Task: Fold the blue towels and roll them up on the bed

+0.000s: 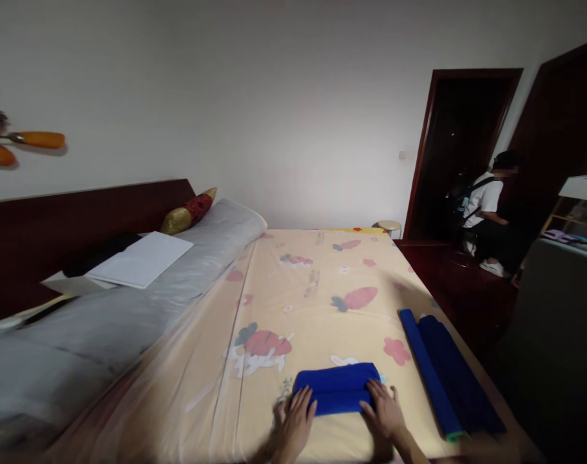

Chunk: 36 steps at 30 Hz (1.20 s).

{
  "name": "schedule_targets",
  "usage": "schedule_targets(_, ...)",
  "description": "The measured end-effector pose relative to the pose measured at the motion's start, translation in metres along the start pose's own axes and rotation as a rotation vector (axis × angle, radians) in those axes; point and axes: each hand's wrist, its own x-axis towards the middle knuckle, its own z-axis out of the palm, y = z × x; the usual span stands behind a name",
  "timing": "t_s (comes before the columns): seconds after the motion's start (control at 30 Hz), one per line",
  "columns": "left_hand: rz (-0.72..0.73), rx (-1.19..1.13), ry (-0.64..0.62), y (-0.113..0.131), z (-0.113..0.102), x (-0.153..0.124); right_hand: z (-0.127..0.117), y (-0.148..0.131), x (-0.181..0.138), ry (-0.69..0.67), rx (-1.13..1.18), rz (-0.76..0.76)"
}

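Note:
A folded blue towel [336, 388] lies on the yellow patterned bed sheet [317, 290] near the bed's front edge. My left hand [294, 423] rests flat on the sheet at the towel's near left corner, fingers spread. My right hand [384, 412] lies flat at the towel's near right corner, fingers stretched onto the cloth. To the right, a long rolled blue cloth [442, 374] lies along the bed's right edge.
A grey bolster [129, 303] with a white paper sheet [141, 259] and a red-gold cushion [189, 211] runs along the dark headboard [71, 225]. A person in a white shirt [486, 212] sits by the dark doorway [460, 148]. A grey cabinet [558, 335] stands at right.

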Motion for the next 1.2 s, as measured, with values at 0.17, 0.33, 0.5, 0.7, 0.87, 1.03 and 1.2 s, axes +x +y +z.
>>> schedule_targets(0.17,-0.146,0.133,0.189,-0.03,0.008,-0.008,0.001,0.019,-0.008,0.06,-0.065,0.059)
schedule_targets(0.33,0.079,0.014,0.097,0.027,0.011,0.004,0.016,-0.04,0.007,0.006,0.007,-0.125)
schedule_targets(0.5,0.151,-0.012,-0.132,0.059,0.002,0.021,0.02,-0.049,0.031,-0.049,0.008,-0.094)
schedule_targets(0.7,-0.097,0.159,-0.049,0.002,-0.015,0.021,-0.002,0.024,0.028,0.016,-0.033,0.06)
schedule_targets(0.87,-0.056,0.15,0.212,-0.02,-0.006,0.0,0.002,0.045,-0.004,0.137,-0.003,-0.006)
schedule_targets(1.03,-0.09,0.109,0.195,-0.013,0.03,-0.029,0.03,0.046,-0.037,0.117,-0.02,-0.074)
schedule_targets(1.2,-0.071,0.142,0.2,-0.005,0.035,-0.038,0.031,0.037,-0.039,0.101,-0.04,-0.045)
